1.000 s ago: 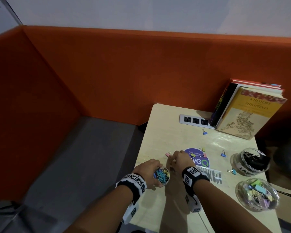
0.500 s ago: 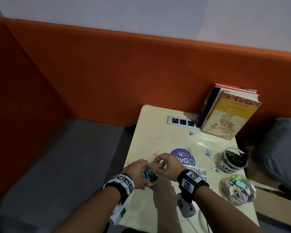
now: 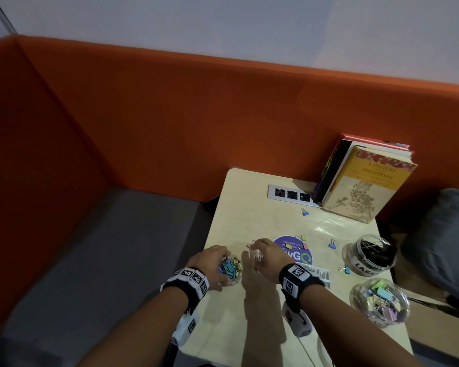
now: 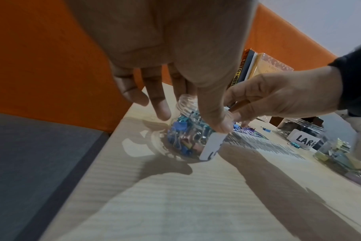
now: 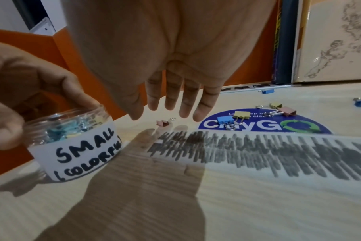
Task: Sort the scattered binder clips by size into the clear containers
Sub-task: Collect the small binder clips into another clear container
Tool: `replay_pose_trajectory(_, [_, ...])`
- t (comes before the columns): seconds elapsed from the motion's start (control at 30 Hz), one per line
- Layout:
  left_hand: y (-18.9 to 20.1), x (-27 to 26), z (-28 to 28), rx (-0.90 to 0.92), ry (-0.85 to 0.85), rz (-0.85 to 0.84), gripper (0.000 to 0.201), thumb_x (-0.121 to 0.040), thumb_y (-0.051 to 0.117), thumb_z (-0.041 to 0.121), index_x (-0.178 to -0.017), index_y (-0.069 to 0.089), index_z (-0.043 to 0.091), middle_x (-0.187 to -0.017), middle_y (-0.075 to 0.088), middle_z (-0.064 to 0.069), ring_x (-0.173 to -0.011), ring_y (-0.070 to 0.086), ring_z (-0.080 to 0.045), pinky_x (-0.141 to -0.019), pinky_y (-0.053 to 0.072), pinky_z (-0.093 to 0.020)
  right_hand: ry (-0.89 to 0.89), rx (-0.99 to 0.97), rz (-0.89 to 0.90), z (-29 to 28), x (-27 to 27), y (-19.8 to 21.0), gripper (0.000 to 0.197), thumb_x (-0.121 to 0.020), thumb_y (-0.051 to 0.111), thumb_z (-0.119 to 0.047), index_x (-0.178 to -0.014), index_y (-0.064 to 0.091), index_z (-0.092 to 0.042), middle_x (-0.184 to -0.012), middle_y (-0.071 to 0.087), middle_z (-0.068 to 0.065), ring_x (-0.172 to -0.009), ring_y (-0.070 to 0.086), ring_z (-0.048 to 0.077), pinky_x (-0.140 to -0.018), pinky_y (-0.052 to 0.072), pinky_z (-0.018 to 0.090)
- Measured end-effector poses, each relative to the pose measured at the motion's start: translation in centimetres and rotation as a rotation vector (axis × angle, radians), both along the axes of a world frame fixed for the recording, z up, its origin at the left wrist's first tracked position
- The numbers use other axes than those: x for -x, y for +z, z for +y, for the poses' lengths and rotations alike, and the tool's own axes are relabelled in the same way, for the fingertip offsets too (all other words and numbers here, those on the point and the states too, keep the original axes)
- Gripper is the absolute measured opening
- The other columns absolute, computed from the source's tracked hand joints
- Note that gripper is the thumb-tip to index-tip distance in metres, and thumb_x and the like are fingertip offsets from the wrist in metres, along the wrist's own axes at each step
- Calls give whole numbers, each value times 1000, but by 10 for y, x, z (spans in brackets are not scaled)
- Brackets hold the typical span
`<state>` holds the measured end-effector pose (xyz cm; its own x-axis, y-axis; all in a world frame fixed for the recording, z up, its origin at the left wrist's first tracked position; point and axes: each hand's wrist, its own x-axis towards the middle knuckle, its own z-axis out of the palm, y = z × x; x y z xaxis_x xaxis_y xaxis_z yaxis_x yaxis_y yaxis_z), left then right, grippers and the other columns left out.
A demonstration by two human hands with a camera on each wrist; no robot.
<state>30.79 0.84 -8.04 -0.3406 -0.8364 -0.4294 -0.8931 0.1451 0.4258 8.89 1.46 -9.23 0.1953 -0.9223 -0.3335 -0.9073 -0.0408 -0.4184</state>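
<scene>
Small jar [image 5: 76, 143] full of colourful clips, gripped by left hand [image 3: 210, 263].

The right hand [image 5: 165, 65] hangs over the tabletop [image 5: 216, 203] with fingers [image 5: 171, 101] straight and spread above a pink clip [image 5: 163, 123] — holding nothing — while the left hand [image 5: 21, 91] grips the jar [image 5: 76, 146] marked SMALL, just beside it.
</scene>
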Motion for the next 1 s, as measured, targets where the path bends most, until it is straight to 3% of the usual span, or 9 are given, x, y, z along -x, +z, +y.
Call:
replay_pose_trajectory(0.2, [-1, 1, 0, 14, 2, 2, 73, -64, 90, 36, -126, 52, 30, -132, 54, 13, -115, 58, -15, -93, 53, -33, 105, -72, 107, -13, -6, -7, 78, -89, 62, -13, -154, 21, -17, -163, 8, 0, -145, 24, 29, -112, 36, 43])
replay_pose_trajectory(0.3, [-3, 1, 1, 13, 6, 2, 74, -64, 91, 36, -127, 51, 31, -134, 53, 15, -117, 58, -15, -94, 53, -33, 147, -139, 140, -11, -6, -13, 72, -89, 62, -13, -152, 28, -19, -160, 18, 0, -143, 28, 30, -110, 38, 44])
replay_pose_trajectory(0.43, [-4, 2, 3, 15, 9, 2, 74, -65, 91, 34, -127, 51, 30, -134, 52, 14, -118, 57, -15, -94, 53, -32, 131, -90, 166, -7, -3, -12, 54, -89, 61, -10, -142, 47, -14, -145, 40, 10, -129, 45, 32, -105, 43, 38])
replay_pose_trajectory(0.53, [-1, 3, 3, 9, 12, 6, 72, -66, 91, 31, -126, 52, 29, -133, 52, 14, -117, 57, -15, -90, 54, -30, 127, -41, 210, -4, -1, -14, 48, -91, 57, -10, -138, 48, -13, -134, 50, 13, -121, 51, 32, -101, 44, 38])
replay_pose_trajectory(0.7, [1, 4, 5, 14, 19, 2, 72, -65, 91, 33, -126, 52, 29, -133, 53, 13, -116, 58, -16, -90, 55, -31, 103, -49, 216, -5, -3, -12, 60, -91, 60, -12, -145, 36, -15, -133, 49, 13, -121, 50, 34, -98, 45, 40])
replay_pose_trajectory(0.87, [1, 5, 6, 12, 3, -13, 74, -66, 90, 35, -128, 51, 28, -134, 52, 12, -118, 57, -17, -93, 54, -32, 115, -57, 313, -12, -5, -8, 52, -88, 65, -15, -138, 48, -13, -129, 48, 11, -115, 54, 30, -96, 48, 36])
replay_pose_trajectory(1.0, [2, 6, 6, 6, 0, -7, 73, -69, 89, 35, -130, 50, 27, -135, 52, 11, -118, 57, -17, -93, 53, -31, 49, -58, 242, -18, -3, -9, 48, -82, 64, 1, -127, 57, -13, -130, 45, 7, -111, 57, 29, -93, 51, 36])
